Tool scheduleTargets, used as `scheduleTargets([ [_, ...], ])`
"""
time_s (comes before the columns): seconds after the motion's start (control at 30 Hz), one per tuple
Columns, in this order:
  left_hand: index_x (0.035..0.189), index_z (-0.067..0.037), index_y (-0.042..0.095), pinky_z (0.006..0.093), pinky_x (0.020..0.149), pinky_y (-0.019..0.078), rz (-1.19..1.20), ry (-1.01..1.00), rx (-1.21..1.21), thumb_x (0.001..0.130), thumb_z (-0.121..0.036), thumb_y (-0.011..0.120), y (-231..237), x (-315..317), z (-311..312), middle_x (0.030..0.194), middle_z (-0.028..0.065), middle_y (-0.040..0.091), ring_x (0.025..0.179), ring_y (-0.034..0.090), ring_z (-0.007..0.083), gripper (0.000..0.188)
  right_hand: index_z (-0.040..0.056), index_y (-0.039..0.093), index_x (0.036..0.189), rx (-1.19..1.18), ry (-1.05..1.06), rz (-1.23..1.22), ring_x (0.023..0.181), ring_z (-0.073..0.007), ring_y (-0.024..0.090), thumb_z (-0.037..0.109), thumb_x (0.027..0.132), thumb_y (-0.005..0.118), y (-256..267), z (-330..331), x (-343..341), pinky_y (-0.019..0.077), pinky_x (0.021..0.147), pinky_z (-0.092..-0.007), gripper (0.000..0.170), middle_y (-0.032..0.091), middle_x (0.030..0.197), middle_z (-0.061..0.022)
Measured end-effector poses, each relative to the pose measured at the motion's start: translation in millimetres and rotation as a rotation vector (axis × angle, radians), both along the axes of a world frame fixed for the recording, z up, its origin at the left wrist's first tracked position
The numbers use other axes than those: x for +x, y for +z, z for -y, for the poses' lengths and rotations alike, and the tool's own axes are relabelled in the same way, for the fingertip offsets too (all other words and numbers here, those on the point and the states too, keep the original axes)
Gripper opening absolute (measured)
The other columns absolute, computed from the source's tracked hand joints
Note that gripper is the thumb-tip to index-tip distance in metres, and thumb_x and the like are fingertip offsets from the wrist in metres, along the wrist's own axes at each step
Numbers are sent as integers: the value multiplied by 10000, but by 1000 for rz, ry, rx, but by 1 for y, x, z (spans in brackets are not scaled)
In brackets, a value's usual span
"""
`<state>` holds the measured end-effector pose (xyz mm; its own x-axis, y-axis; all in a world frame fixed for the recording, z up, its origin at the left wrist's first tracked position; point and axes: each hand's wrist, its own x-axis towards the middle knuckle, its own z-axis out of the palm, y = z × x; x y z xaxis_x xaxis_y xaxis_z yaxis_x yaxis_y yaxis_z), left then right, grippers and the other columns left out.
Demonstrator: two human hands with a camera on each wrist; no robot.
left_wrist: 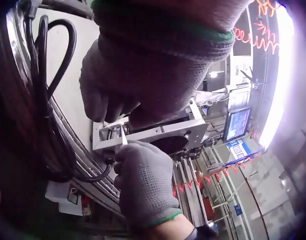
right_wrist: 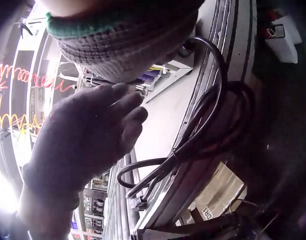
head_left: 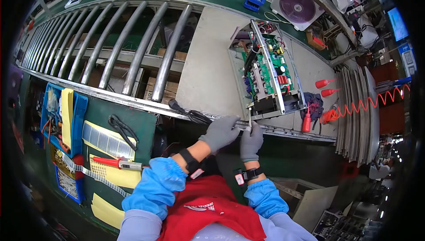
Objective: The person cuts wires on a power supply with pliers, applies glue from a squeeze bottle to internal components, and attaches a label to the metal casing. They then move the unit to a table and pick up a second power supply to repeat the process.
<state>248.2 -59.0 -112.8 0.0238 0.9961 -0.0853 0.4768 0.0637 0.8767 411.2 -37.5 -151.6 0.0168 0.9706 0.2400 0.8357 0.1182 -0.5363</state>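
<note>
An electronics unit (head_left: 270, 70) with an open metal frame and green circuit boards stands on the bench. At its near corner, my gloved right hand (head_left: 251, 143) pinches a thin, pale, pointed tool (head_left: 249, 116), its tip up against the frame. That tool's tip (left_wrist: 124, 136) also shows in the left wrist view. My gloved left hand (head_left: 221, 132) is beside it, fingertips at the same corner. Its fingers are bent in the right wrist view, where the hand (right_wrist: 83, 135) is seen from its back; I cannot tell what lies between them.
A coiled black cable (head_left: 192, 113) lies on the bench edge left of my hands. Metal rollers (head_left: 133, 48) run leftward. Red bottles (head_left: 306, 121) and a coiled red hose (head_left: 354, 110) are on the right. A blue tool bin (head_left: 79, 119) sits on the left-hand table.
</note>
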Motion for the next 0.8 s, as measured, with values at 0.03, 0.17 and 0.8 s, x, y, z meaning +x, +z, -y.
scheduleTargets([
  [0.03,1255,-23,632,440,937,524,10,22,-11,908,-248,603,-8,8,-10,1161,206,675,1086,651,376,415,37,662,1172,-47,-26,-19,934,-383,660,145,935,575,2,-2,-1,524,821,-467,274,665,1038,-193],
  [0.17,1267,-26,624,447,898,533,26,59,-6,900,-241,601,-26,26,-28,1115,212,687,1038,666,385,426,23,667,1166,-93,-75,-96,957,-372,664,150,939,590,-2,-5,-5,516,853,-458,271,677,1054,-192],
  [0.8,1426,-86,538,455,793,540,139,94,-82,880,-152,553,-40,40,-64,938,217,696,872,682,403,550,15,630,1070,-58,-145,-115,920,-394,657,216,968,611,-12,-10,-11,515,801,-472,227,666,1007,-196],
])
